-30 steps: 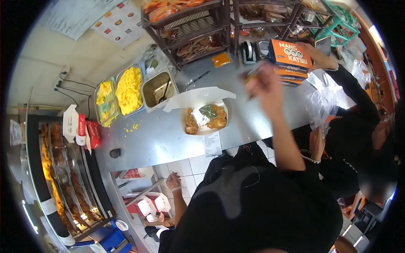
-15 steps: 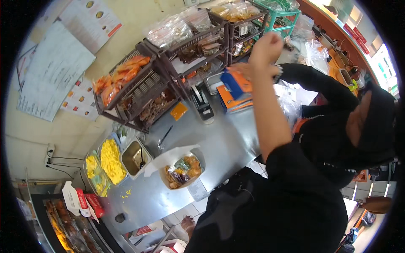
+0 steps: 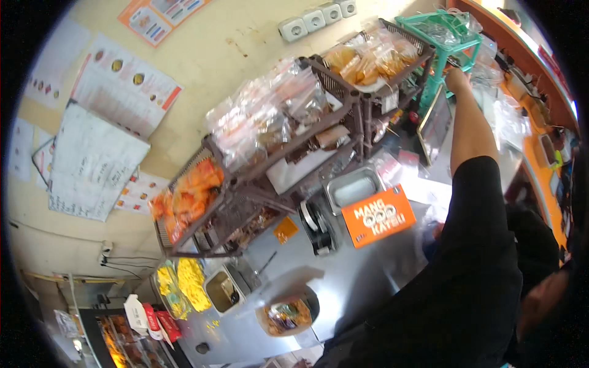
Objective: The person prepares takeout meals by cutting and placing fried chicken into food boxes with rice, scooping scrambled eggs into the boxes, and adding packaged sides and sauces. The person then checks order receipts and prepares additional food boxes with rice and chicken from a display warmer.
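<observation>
My right hand is stretched far out at the end of a black-sleeved arm. It sits at the edge of a green plastic basket rack that holds clear plastic bags. Its fingers are too small and blurred to tell whether they hold anything. A dark upright screen stands just below the hand. My left hand is not in view. On the steel counter below my arm lie an orange box and a white bowl of food.
A brown wire rack with bagged fried food stands against the wall. Beside it are a steel pan and trays of yellow food. Another person in black is close at the right. Posters hang on the wall.
The view has swung up and to the right. My right arm has reached further out, from above the orange box to the green rack.
</observation>
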{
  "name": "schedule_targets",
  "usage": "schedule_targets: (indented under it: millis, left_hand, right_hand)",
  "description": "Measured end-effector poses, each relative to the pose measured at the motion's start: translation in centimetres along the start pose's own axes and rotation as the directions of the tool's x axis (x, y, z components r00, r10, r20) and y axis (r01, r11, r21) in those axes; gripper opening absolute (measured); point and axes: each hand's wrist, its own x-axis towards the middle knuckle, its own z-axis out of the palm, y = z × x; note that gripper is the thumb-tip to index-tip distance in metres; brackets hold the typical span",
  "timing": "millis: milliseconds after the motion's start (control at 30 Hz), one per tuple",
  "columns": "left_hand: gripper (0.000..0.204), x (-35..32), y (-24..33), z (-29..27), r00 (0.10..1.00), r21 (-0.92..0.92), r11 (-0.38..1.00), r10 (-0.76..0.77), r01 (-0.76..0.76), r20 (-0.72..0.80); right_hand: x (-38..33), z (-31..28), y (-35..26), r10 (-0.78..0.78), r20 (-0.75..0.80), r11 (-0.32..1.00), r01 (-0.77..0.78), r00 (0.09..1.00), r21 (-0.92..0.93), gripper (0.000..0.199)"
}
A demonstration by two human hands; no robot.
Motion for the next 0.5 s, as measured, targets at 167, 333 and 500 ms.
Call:
schedule_targets:
  millis: [167,333,500]
  left_hand:
    - [0.032,-2.1,5.8,5.2,0.999,0.04,0.999,-0.03,0.031,-0.029]
    - [0.033,-3.9,8.6,6.9,0.997,0.057,0.998,-0.018,0.022,-0.07]
    - [0.034,-4.7,10.0,7.0,0.99,0.064,0.998,-0.006,0.015,-0.141]
  right_hand:
    - [5.6,0.5,2.4,-0.038,-0.112,0.987,0.02,0.993,-0.159,0.037]
    - [10.1,3.5,2.7,-0.196,-0.067,0.924,0.161,0.978,-0.347,0.056]
    - [11.8,9.0,2.2,-0.244,0.008,0.919,0.234,0.97,-0.319,0.054]
